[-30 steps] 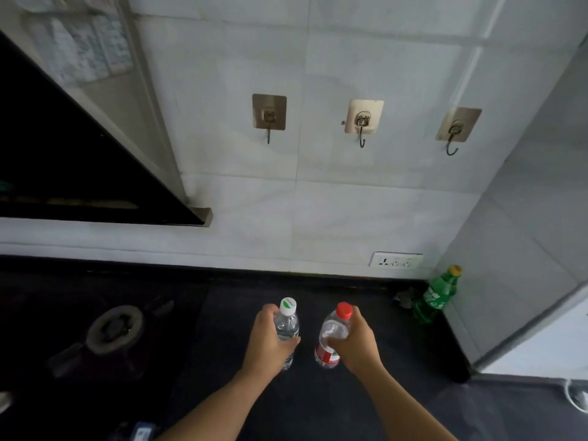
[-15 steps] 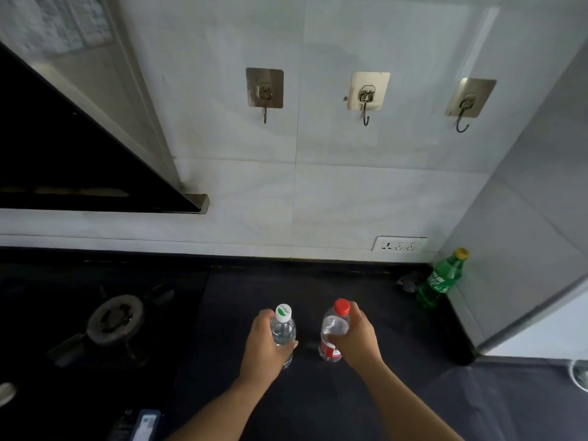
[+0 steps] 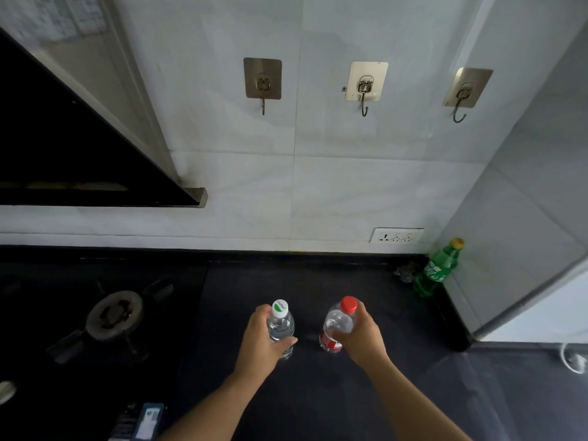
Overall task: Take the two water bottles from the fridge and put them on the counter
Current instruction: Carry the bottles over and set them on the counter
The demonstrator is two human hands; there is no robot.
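two water bottles stand upright on the dark counter (image 3: 318,402), side by side with a small gap between them. in the head view, the white-capped bottle (image 3: 280,326) is on the left and the left hand (image 3: 264,343) is wrapped around its body, thumb across the front. the red-capped bottle (image 3: 337,326), with a red label low down, is on the right, and the right hand (image 3: 361,337) is closed around its upper part and shoulder. both bottle bases appear to sit on the counter, though the hands hide part of them. the counter around the pair is bare, with open room in front, behind up to the tiled wall (image 3: 318,192), and to the right. a gas burner (image 3: 114,316) lies well to the left, past the seam where the stove top begins. a green bottle (image 3: 437,268) stands in the far right corner, near a wall socket (image 3: 396,236). three hooks (image 3: 364,90) hang on the wall above. a range hood (image 3: 79,148) juts out at upper left.
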